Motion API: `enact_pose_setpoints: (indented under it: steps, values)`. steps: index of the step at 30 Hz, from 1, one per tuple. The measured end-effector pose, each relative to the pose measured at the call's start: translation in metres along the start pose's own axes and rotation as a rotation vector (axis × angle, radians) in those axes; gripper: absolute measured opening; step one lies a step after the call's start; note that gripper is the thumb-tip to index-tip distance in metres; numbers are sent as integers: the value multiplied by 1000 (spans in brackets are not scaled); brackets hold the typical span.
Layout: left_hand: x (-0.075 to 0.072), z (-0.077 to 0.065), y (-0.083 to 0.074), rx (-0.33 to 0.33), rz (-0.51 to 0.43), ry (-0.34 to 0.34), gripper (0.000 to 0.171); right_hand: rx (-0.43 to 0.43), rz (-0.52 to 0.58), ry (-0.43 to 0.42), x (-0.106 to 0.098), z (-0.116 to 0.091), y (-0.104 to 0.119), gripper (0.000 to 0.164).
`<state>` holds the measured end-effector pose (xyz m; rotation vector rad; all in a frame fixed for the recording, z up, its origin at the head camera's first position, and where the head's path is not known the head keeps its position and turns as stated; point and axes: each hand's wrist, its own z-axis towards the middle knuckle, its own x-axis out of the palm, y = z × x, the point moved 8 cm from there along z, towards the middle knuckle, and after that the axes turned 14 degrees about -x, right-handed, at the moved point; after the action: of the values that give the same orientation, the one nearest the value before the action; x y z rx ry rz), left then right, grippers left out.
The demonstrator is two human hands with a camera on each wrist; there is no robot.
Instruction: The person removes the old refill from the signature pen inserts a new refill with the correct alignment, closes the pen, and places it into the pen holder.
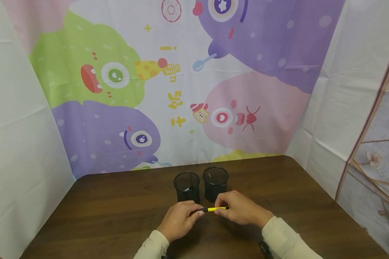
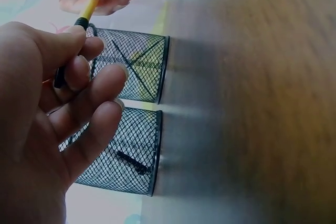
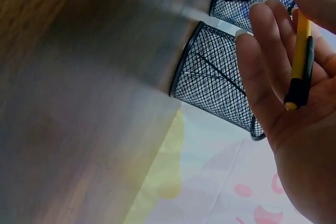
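Observation:
Both hands hold a yellow-and-black pen (image 1: 213, 209) level between them, in front of two black mesh pen cups. My left hand (image 1: 182, 218) pinches its black end between thumb and fingers. Around the yellow barrel, near the end with the black clip, are the thumb and fingers of my right hand (image 1: 241, 208). The pen's clip and yellow end show in the right wrist view, by the right palm. Just beyond the left hand stands the left mesh cup (image 1: 188, 196), with a short black item inside. The right mesh cup (image 3: 210, 77) holds thin dark sticks.
The cups stand side by side on a dark brown wooden table (image 1: 123, 205). Behind the table hangs a cloth (image 1: 181, 144) printed with cartoon figures. Pale curtains (image 1: 16, 144) flank it on both sides.

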<state>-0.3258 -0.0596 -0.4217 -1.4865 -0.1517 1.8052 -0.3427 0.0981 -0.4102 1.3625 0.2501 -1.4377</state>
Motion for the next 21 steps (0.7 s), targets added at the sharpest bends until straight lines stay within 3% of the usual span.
enact_pose_setpoints:
  steps: [7,21]
  values:
    - [0,2,0,-7,-35,29,13,-10,-5,-23,0,1,-1,19]
    - [1,0,1,-21,-34,29,12,11,-4,-10,2,-2,-4,20]
